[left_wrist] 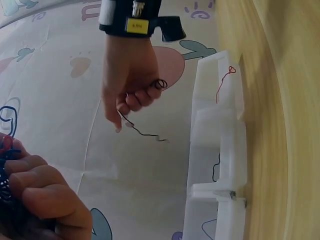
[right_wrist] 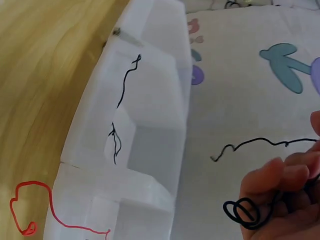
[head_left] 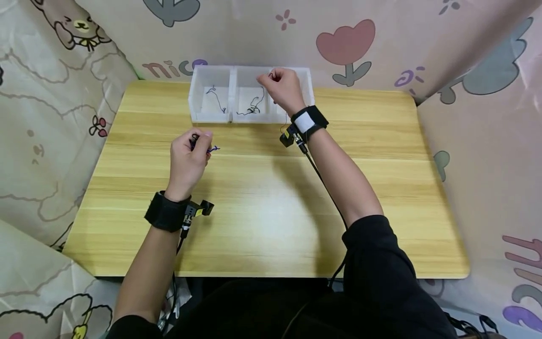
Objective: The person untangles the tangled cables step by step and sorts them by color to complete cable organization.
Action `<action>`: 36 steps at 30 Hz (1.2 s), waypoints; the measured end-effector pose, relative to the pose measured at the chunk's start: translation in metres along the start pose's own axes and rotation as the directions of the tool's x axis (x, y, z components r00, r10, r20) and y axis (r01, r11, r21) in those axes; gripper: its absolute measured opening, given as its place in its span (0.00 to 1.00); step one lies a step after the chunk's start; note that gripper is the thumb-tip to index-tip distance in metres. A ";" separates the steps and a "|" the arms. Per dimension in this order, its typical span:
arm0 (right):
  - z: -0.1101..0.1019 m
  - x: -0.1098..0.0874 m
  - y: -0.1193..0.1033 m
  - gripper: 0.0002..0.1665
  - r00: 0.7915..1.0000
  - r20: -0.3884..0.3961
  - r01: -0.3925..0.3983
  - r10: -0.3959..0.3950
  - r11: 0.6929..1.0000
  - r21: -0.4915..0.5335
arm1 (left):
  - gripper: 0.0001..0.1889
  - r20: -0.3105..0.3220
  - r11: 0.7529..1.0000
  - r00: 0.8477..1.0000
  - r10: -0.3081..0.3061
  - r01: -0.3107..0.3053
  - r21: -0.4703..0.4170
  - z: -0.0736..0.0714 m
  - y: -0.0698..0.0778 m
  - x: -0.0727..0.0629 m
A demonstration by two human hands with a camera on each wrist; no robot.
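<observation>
My left hand (head_left: 188, 160) grips a tangled bundle of wires above the table, left of centre. In the left wrist view, blue, red and black strands of this wire bundle (left_wrist: 5, 175) poke out of the fist. Over the white divided box (head_left: 210, 120), my right hand (head_left: 287, 89) pinches a black wire (right_wrist: 260, 141) with one coiled end; its other end hangs loose above the middle compartment. A dark wire (head_left: 217, 100) lies in the left compartment, a black wire (head_left: 254, 108) in the middle one. At the right compartment a red wire (right_wrist: 50, 205) hangs over the front wall.
The box stands at the back edge of the wooden table (head_left: 254, 212). Patterned sheets (head_left: 262, 37) hang behind and at both sides. Each wrist wears a black strap (head_left: 167, 212) with a small camera and a cable (head_left: 323, 181) running back towards the body.
</observation>
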State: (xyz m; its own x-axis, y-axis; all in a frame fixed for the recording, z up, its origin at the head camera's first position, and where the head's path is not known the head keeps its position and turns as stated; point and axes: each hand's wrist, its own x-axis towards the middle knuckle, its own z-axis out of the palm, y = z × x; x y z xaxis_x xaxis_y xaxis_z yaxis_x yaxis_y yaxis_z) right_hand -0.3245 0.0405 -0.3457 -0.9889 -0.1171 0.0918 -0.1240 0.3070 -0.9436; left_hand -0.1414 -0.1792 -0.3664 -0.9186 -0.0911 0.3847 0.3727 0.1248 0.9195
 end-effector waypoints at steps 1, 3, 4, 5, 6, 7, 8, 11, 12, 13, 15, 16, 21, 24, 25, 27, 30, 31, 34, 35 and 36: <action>0.002 0.003 0.001 0.21 1.000 0.009 -0.011 0.011 1.000 -0.010 | 0.19 0.003 1.000 1.000 -0.002 0.002 0.002 0.000 -0.001 0.000; 0.005 0.008 0.002 0.19 1.000 0.023 -0.020 0.021 0.999 -0.041 | 0.19 0.011 1.000 1.000 -0.009 0.009 0.007 0.000 -0.002 0.000; 0.006 0.011 0.004 0.18 0.999 0.028 -0.021 0.023 0.998 -0.062 | 0.19 0.016 1.000 1.000 -0.013 0.013 0.009 -0.001 -0.002 -0.001; 0.007 0.013 0.005 0.17 0.999 0.034 -0.023 0.025 0.996 -0.083 | 0.19 0.020 1.000 1.000 -0.015 0.015 0.010 0.000 -0.003 -0.001; 0.008 0.015 0.006 0.17 0.999 0.039 -0.021 0.025 0.994 -0.104 | 0.19 0.025 1.000 0.999 -0.020 0.020 0.010 -0.001 -0.003 0.000; 0.010 0.017 0.007 0.17 0.999 0.044 -0.014 0.020 0.992 -0.127 | 0.18 0.028 1.000 0.999 -0.026 0.026 0.012 -0.001 -0.003 0.000; 0.011 0.019 0.009 0.17 0.999 0.049 -0.005 0.013 0.989 -0.149 | 0.18 0.030 0.999 0.999 -0.030 0.030 0.014 -0.001 -0.003 0.000; 0.016 0.025 0.014 0.20 0.997 0.071 0.019 -0.004 0.977 -0.215 | 0.18 0.034 0.999 0.999 -0.031 0.031 0.017 -0.001 -0.003 0.000; 0.018 0.028 0.015 0.21 0.997 0.081 0.028 -0.009 0.972 -0.234 | 0.18 0.035 0.999 0.999 -0.032 0.031 0.018 -0.001 -0.003 0.000; 0.020 0.031 0.017 0.22 0.996 0.090 0.034 -0.011 0.966 -0.255 | 0.18 0.037 0.999 0.999 -0.028 0.027 0.019 0.000 -0.002 -0.001; 0.023 0.036 0.019 0.22 0.994 0.109 0.038 -0.006 0.955 -0.293 | 0.18 0.043 1.000 0.999 -0.020 0.020 0.020 0.001 -0.001 -0.001; 0.024 0.039 0.020 0.20 0.993 0.115 0.036 0.000 0.950 -0.309 | 0.18 0.046 1.000 0.999 -0.017 0.016 0.021 0.001 -0.001 -0.001; 0.029 0.047 0.018 0.22 0.983 0.171 0.001 0.067 0.929 -0.371 | 0.18 0.053 0.999 0.998 -0.016 0.014 0.045 0.001 0.000 -0.001; 0.029 0.049 0.018 0.32 0.968 0.222 -0.015 0.114 0.915 -0.403 | 0.19 0.057 0.999 0.998 -0.024 0.021 0.049 0.002 0.000 -0.001; 0.029 0.049 0.018 0.33 0.964 0.237 -0.014 0.121 0.912 -0.409 | 0.19 0.058 0.999 0.998 -0.028 0.025 0.046 0.002 0.000 -0.001; 0.029 0.047 0.018 0.32 0.960 0.256 0.002 0.115 0.909 -0.416 | 0.18 0.063 0.999 0.998 -0.032 0.030 0.037 0.002 -0.001 -0.001; 0.029 0.043 0.016 0.28 0.958 0.276 0.041 0.079 0.915 -0.402 | 0.18 0.069 0.999 0.997 -0.036 0.035 0.017 0.003 -0.001 -0.001; 0.029 0.040 0.014 0.27 0.957 0.283 0.055 0.065 0.917 -0.396 | 0.19 0.072 0.999 0.997 -0.036 0.036 0.004 0.003 -0.001 0.000; 0.029 0.031 0.007 0.26 0.951 0.310 0.110 0.009 0.925 -0.363 | 0.20 0.083 0.999 0.996 -0.038 0.041 -0.032 0.004 -0.002 0.000; 0.029 0.027 0.004 0.26 0.946 0.323 0.134 -0.016 0.928 -0.347 | 0.20 0.087 0.998 0.995 -0.041 0.045 -0.046 0.004 -0.001 0.000; 0.029 0.022 0.001 0.25 0.940 0.338 0.154 -0.037 0.933 -0.326 | 0.20 0.089 0.997 0.995 -0.047 0.052 -0.056 0.005 -0.001 0.000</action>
State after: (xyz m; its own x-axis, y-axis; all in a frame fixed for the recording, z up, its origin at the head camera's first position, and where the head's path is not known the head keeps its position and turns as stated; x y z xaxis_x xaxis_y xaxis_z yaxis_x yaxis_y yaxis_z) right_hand -0.3435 0.0106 -0.3537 -0.8974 -0.4410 0.0132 -0.2943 0.5763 -0.7624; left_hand -0.1426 -0.1748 -0.3677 -0.9430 -0.0083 0.3327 0.3315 0.0647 0.9412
